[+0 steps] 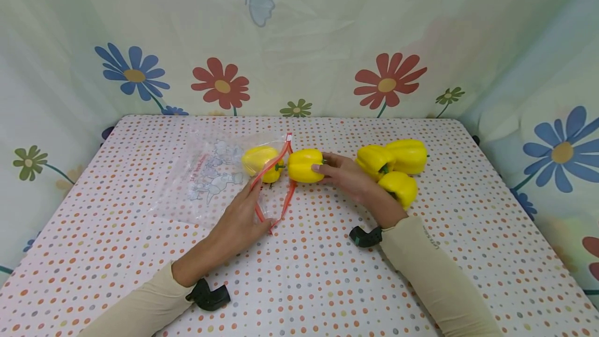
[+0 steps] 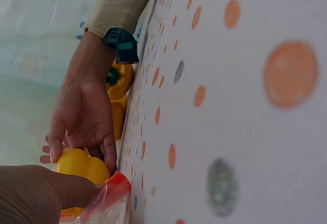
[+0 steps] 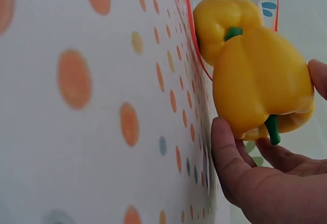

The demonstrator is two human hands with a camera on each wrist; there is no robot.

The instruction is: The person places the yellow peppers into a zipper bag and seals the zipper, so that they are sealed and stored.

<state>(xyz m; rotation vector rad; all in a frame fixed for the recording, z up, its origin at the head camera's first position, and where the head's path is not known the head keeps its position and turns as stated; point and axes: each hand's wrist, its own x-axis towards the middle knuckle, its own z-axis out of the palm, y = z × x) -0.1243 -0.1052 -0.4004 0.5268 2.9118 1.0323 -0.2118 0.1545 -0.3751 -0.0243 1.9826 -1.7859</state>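
A clear plastic zip bag (image 1: 180, 191) with a red zip edge and printed drawings lies flat, its mouth held apart toward the right. My left hand (image 1: 241, 222) holds the lower part of that red edge, thumb at the near corner. One yellow bell pepper (image 1: 255, 160) is inside the bag by the mouth, its green stem pointing right. My right hand (image 1: 348, 176) grips another yellow bell pepper (image 1: 303, 166) right at the mouth, fingers and thumb around its stem end. In the right wrist view, this held pepper (image 3: 260, 81) overlaps the bagged pepper (image 3: 219, 20).
Three more yellow bell peppers sit together beyond my right wrist: a left one (image 1: 374, 159), a far one (image 1: 407, 156) and a near one (image 1: 401, 187), partly behind the wrist. The dotted tablecloth (image 1: 318, 274) covers the table; a flowered curtain (image 1: 318, 30) stands behind it.
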